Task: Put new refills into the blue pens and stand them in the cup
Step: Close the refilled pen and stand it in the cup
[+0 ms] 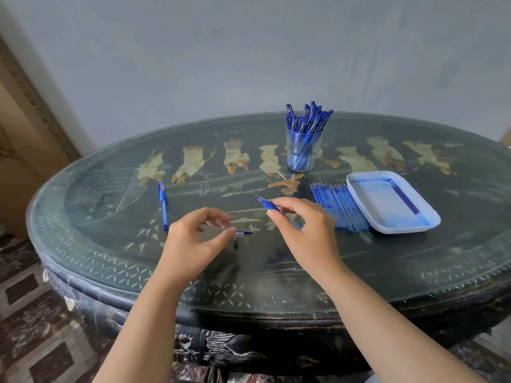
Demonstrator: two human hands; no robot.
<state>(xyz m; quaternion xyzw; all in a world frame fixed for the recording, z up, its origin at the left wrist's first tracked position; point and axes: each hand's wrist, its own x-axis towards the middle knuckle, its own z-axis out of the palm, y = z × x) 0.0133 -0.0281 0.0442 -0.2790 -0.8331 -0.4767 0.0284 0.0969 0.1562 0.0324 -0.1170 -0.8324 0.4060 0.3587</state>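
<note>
**Pen barrel held over the desk, cap piece pinched beside it**

A blue pen (266,203) is gripped between the fingers (276,214) of the right hand (304,233), its tip pointed up and to the left. The fingers (231,232) of the left hand (193,241) are narrowed to a pinch on a small blue and white pen part (244,233) — what it is exactly cannot be told. One more blue pen (163,205) lies alone on the desk (387,272), left of the hands. Right of the hands a row of blue refills (338,205) is laid out, touching a white tray (359,203) of pale used refills. Behind them, a clear cup (303,150) stands full of upright blue pens.
</note>
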